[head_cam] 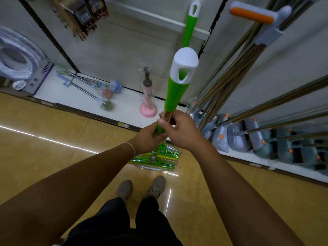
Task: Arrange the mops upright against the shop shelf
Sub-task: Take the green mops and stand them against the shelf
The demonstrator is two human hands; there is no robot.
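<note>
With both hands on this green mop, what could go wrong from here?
1. The left hand and right hand hold the green mop just below its grip; its head on the glossy floor might slide.
2. Swinging it toward the shelf could topple the pink plunger.

Green-handled mop upright, wrapped head on floor; second against shelf

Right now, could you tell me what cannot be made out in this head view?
- Green mop: left hand and right hand hide its shaft where they grip.
- Its mop head: partly hidden behind both hands.
- Second green handle: lower part hidden behind the held mop.
- Hanging packets: blurred, cut by the top edge.
</note>
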